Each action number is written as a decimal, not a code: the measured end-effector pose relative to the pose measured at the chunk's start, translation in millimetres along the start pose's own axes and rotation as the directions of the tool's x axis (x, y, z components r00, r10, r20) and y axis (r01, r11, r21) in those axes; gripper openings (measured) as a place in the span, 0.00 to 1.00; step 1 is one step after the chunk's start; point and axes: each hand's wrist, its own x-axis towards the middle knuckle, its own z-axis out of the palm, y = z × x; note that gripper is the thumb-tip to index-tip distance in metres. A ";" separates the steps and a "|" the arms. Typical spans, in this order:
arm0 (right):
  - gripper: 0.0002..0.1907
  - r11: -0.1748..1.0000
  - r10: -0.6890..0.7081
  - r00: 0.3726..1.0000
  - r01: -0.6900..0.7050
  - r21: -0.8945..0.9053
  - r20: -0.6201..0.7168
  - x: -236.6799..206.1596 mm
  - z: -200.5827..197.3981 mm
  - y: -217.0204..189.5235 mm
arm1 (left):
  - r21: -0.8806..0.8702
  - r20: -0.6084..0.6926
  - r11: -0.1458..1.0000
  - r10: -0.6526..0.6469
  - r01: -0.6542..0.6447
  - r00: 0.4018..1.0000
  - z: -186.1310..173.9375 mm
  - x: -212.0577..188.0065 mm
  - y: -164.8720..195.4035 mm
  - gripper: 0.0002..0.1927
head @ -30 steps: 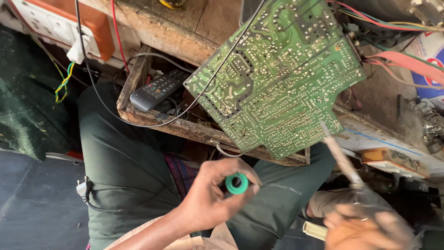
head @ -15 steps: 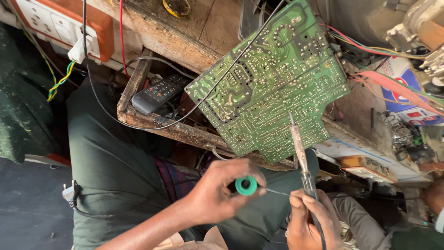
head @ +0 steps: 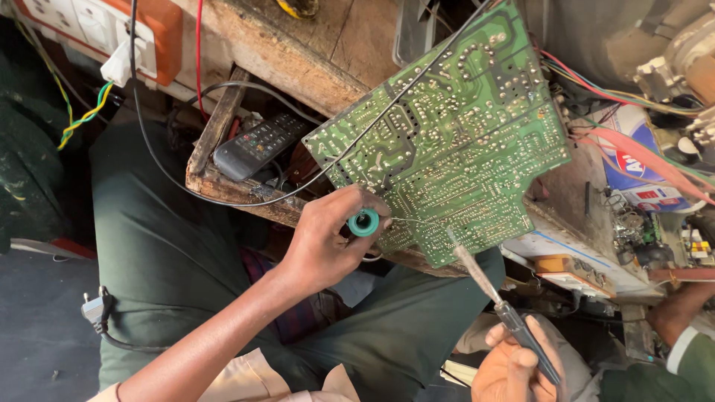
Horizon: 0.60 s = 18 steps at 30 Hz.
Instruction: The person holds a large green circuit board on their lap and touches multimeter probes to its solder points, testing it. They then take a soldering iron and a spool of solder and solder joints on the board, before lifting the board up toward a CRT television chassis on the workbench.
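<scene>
A large green circuit board (head: 454, 149) leans solder side up against the wooden bench edge. My left hand (head: 328, 238) grips a small teal solder spool (head: 364, 222), and a thin solder wire runs from it to the board's lower edge. My right hand (head: 514, 365) holds a soldering iron (head: 491, 294) by its dark handle. The iron's tip touches the board's lower edge where the wire ends.
A black remote control (head: 257, 145) lies in an open wooden drawer (head: 216, 175). An orange and white socket panel (head: 112, 30) sits top left. Coloured wires (head: 625, 141) and electronic parts crowd the right. Another person's arm in a green sleeve (head: 685, 327) is bottom right. A plug (head: 95, 309) lies on the floor.
My left hand has carried the spool up to the board's lower edge. The soldering iron has swung in from the right until its tip meets the board.
</scene>
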 end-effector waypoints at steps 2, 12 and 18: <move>0.14 1.000 -0.021 0.999 0.021 -0.004 -0.038 1.1 5.1 2.1 | -0.007 0.004 1.000 -0.013 0.013 1.000 -1.8 -1.3 -0.6 0.10; 0.13 1.000 -0.001 0.992 0.000 -0.006 -0.126 10.7 22.8 0.8 | -0.018 0.017 0.999 -0.030 0.030 0.999 -6.1 -1.8 -3.9 0.09; 0.14 0.999 0.025 0.993 -0.027 -0.023 -0.114 12.5 29.4 -1.0 | -0.029 0.027 0.999 -0.014 0.015 1.000 -6.3 -3.2 -6.2 0.09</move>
